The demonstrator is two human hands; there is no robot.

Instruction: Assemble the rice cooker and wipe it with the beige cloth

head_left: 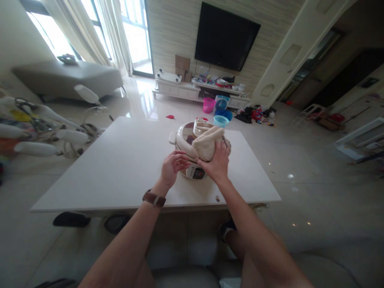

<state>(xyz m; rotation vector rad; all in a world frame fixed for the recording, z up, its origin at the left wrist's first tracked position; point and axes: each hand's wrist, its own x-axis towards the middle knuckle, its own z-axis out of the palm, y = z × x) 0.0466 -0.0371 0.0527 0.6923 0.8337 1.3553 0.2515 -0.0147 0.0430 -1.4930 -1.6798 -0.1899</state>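
Observation:
A cream electric cooker (183, 140) with a rounded lid, a side handle and a dark control panel stands on the white table (120, 160). In my right hand (219, 162) is a folded cream cloth (207, 145), pressed against the right part of the lid and covering some of it. My left hand (172, 167) is at the cooker's front left, fingers stretched toward the lid's edge. Whether those fingertips touch the cooker I cannot tell. A brown strap (154, 198) circles my left wrist.
A small brown object (217, 198) lies near the table's front edge. Dark stools (72, 219) sit under that edge. White lamp-like fixtures (72, 137) stand at the left. Beyond the table are baskets (221, 120) and a cluttered TV cabinet (187, 92).

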